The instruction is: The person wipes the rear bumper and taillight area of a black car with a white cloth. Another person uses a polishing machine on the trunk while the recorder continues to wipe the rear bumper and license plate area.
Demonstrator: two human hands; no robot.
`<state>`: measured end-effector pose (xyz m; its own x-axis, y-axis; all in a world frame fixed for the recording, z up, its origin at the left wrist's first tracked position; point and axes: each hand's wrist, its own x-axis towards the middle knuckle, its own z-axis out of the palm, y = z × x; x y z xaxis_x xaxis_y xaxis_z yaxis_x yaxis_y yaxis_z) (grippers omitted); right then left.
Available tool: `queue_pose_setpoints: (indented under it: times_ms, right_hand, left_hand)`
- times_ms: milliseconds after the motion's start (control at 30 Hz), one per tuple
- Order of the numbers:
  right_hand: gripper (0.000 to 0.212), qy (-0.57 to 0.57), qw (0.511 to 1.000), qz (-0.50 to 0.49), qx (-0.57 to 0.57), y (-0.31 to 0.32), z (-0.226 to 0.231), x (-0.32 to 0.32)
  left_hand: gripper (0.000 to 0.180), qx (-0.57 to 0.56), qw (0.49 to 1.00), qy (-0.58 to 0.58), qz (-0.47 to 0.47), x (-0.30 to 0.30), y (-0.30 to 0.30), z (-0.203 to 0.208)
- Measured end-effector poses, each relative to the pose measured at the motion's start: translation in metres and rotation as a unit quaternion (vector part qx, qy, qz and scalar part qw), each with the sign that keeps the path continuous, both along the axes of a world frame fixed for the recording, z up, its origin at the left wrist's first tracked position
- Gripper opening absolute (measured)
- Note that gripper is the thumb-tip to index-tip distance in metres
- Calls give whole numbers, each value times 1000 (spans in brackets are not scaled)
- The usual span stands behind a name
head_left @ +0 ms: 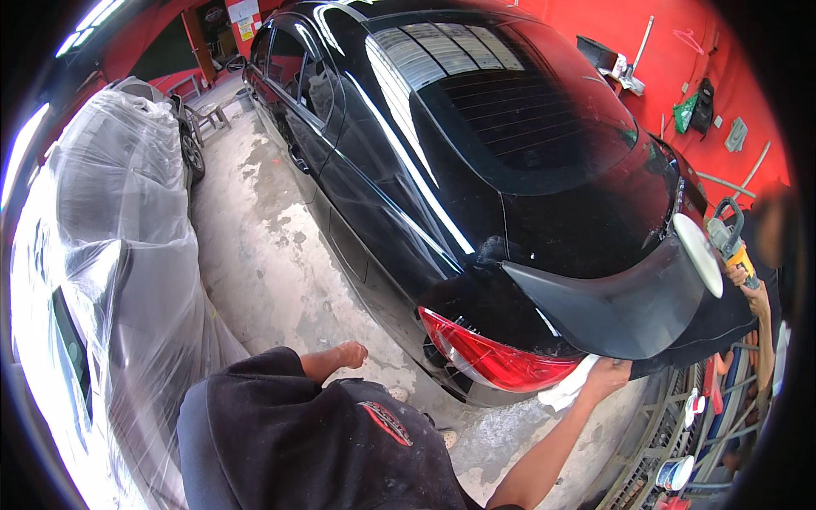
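A glossy black car [425,229] fills the middle, its rear end nearest me. My right hand [608,374] grips a white cloth [568,382] low at the car's rear, just beside the red tail light [501,353]. Part of the cloth is hidden under the fingers. Above that hand, a matte dark grey curved area [612,297] spans the rear edge of the boot lid. My left hand [347,353] is closed in a loose fist at my side, over the floor and apart from the car, with nothing visible in it.
At the right, another person's hand [748,285] holds a yellow power polisher [738,255] with a white round pad [699,255] beside the boot. A plastic-draped car [127,212] stands left. Grilles [654,433] and a white tub [674,473] lie lower right.
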<state>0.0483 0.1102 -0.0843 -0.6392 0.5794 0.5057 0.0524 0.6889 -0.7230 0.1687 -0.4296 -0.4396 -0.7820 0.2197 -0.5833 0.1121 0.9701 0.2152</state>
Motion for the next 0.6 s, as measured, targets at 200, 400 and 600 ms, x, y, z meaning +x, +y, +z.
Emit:
queue_pose_setpoints:
  times_ms: [200, 400, 600]
  right_hand:
    - [31, 109, 975, 37, 190, -32, 3, 7]
    - [32, 30, 999, -10, 35, 0, -1, -3]
    - [34, 16, 999, -3, 39, 10, 6, -3]
  left_hand:
    - [32, 3, 999, -10, 31, 2, 10, 19]
    - [32, 37, 998, 22, 44, 3, 1, -6]
    - [34, 13, 999, -18, 36, 16, -1, -14]
